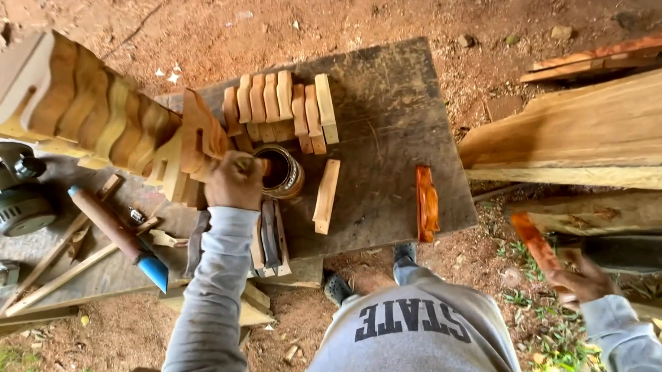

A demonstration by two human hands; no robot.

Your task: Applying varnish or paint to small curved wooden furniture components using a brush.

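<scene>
My left hand [234,181] is closed on a brush handle right beside an open tin of varnish [284,173] on the dark wooden bench [387,102]. Out to the right, off the bench, my right hand [584,280] grips a glossy orange-stained carved wooden piece [536,244]. A second stained piece [426,203] lies near the bench's right front edge. One bare carved piece [326,196] lies just right of the tin. A row of several bare carved pieces [279,106] sits behind it.
A long stack of shaped wooden pieces [82,107] rests on the bench's left side. A power tool [8,194] and a blue-tipped hammer [117,232] lie at far left. Thick planks [581,130] lie at right. Red dirt ground surrounds the bench.
</scene>
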